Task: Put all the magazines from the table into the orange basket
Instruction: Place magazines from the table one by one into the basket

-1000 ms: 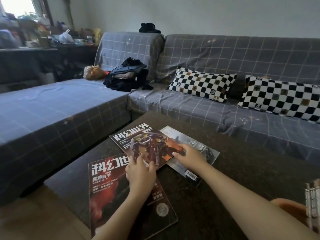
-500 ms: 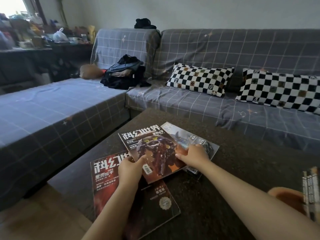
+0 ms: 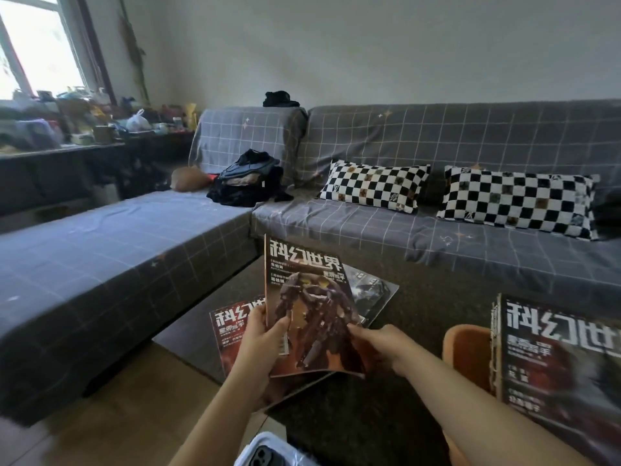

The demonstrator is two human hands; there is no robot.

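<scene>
A magazine with a dark robot cover [image 3: 311, 307] is lifted off the dark table [image 3: 423, 317] and tilted upright. My left hand [image 3: 260, 341] grips its lower left edge. My right hand [image 3: 379, 344] holds its lower right corner. Beneath it on the table lie a red-cover magazine [image 3: 232, 331] at the left and a grey-cover magazine [image 3: 373, 294] behind. The orange basket [image 3: 465, 351] stands at the right, with several magazines [image 3: 557, 361] upright in it.
A grey checked L-shaped sofa [image 3: 134, 250] wraps round the table's left and far sides, with two checkered pillows [image 3: 373, 186] and a black bag [image 3: 248, 178] on it. A white object holding a phone [image 3: 268, 454] sits at the bottom edge. Wood floor lies at lower left.
Both hands have taken hold of the robot-cover magazine and raised it from flat on the table to upright. The view has tilted up and the basket has come further into sight.
</scene>
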